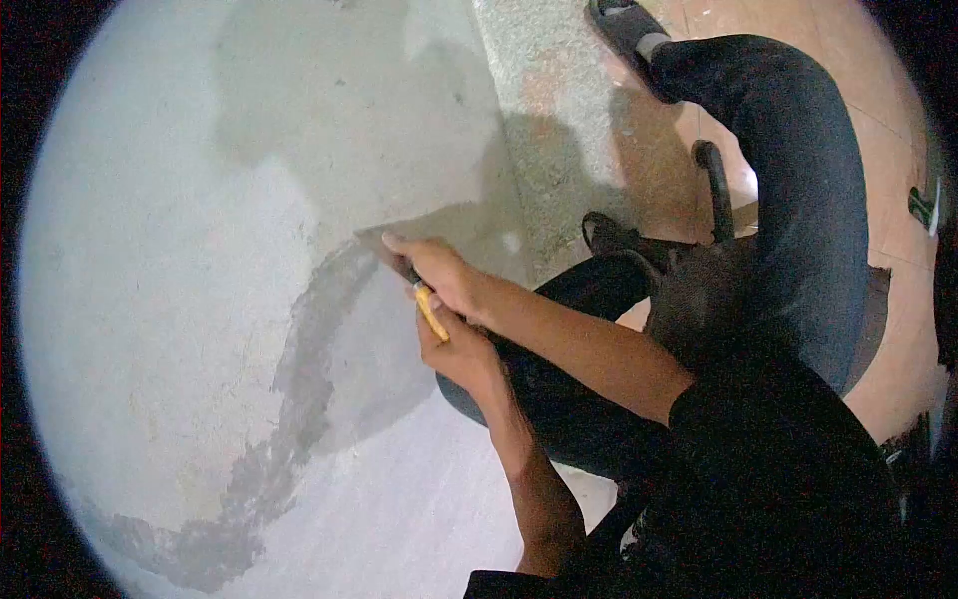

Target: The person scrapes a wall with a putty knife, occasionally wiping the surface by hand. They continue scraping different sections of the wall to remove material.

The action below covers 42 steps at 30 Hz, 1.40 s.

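Note:
A putty knife [431, 313] with a yellow handle and a flat metal blade lies against a pale grey plastered surface [200, 299]. My left hand [461, 357] is wrapped round its yellow handle. Just above, my right hand [439, 270] grips the knife near the blade, with a fingertip laid along the metal. The blade's edge touches the top of a darker grey band [299, 399], which curves down to the lower left. A smoother grey patch lies below and beside my hands. Part of the handle is hidden by my fingers.
A rough, speckled strip [544, 130] borders the plastered surface. Beyond it are floor tiles [798, 30]. My bent legs in dark trousers [798, 150] and a dark sandal [624, 25] are at the right. A dark curved object [715, 190] stands between the legs.

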Each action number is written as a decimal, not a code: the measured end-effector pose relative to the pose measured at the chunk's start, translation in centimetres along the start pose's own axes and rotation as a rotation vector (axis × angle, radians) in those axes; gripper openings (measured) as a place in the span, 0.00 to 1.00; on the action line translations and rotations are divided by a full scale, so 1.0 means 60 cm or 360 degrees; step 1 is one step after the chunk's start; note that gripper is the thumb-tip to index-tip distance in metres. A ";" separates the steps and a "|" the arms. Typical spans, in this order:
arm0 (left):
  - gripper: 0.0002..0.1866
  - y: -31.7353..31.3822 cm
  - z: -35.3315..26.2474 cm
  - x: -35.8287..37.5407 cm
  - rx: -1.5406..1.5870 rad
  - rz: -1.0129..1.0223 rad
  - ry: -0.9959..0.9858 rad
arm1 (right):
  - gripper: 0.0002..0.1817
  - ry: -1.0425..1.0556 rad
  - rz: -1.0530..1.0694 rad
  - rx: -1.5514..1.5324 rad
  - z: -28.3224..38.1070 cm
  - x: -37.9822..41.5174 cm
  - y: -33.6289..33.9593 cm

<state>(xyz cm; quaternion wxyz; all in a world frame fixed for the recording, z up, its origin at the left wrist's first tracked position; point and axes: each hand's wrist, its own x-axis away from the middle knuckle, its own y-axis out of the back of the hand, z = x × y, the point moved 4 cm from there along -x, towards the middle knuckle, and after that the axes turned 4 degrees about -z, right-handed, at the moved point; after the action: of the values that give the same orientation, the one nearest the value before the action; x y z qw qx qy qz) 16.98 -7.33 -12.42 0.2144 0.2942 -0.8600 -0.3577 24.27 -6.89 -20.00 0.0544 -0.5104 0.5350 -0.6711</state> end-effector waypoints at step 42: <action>0.16 -0.081 -0.093 -0.016 0.0649 0.0481 -0.0009 | 0.17 0.0831 -0.0103 -0.0005 0.187 0.066 0.002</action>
<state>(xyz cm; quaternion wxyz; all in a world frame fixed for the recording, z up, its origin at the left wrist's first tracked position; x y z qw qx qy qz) 22.61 -12.21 -12.56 0.1993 0.1983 -0.9492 -0.1416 30.70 -16.85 -18.69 -0.1078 -0.3370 0.5153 -0.7805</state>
